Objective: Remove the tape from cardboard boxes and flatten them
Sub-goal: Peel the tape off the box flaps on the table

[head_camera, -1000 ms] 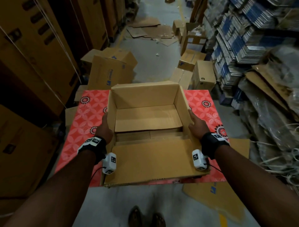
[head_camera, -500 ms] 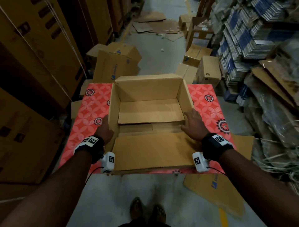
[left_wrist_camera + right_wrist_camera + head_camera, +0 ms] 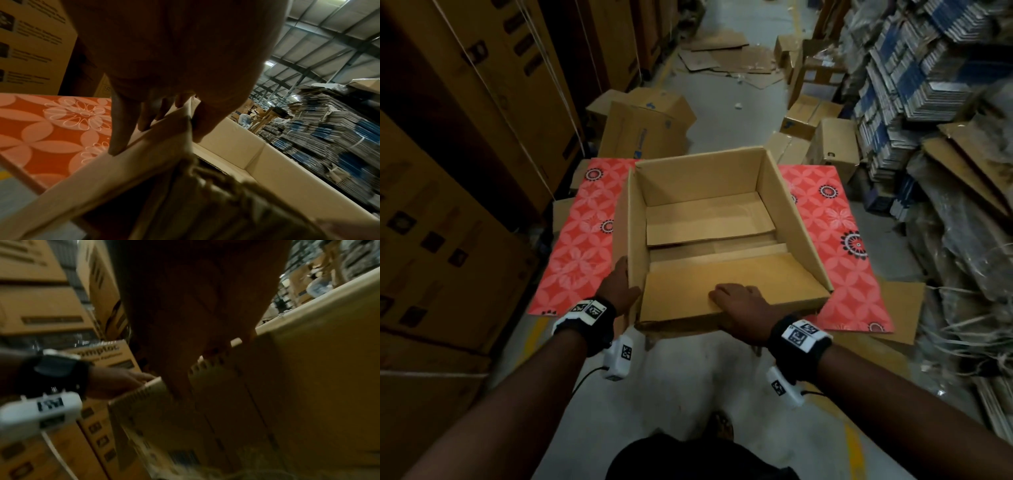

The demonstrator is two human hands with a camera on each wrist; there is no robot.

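Note:
An open brown cardboard box [image 3: 705, 219] sits on a red flower-patterned table [image 3: 578, 240], its near end hanging past the table's front edge. My left hand [image 3: 619, 287] grips the box's left wall at the near corner. In the left wrist view the left hand [image 3: 162, 129] has its fingers [image 3: 121, 142] outside the box [image 3: 226, 154] wall and the thumb inside. My right hand [image 3: 739, 301] holds the near flap at its front edge, fingers on top. The right wrist view shows the right hand [image 3: 195, 321] over the flap's edge of the box [image 3: 308, 369]. No tape shows.
Tall stacked cartons [image 3: 465, 137] line the left. Bundles of flattened cardboard [image 3: 914, 85] pile up on the right. Several boxes [image 3: 647, 126] stand on the floor behind the table, with flat cardboard sheets [image 3: 726, 58] further down the aisle. A flat sheet [image 3: 897, 315] lies under the table's right end.
My right hand moved from the box's right wall across to the near flap. The box slid toward me and turned slightly. My left hand stayed at the left wall.

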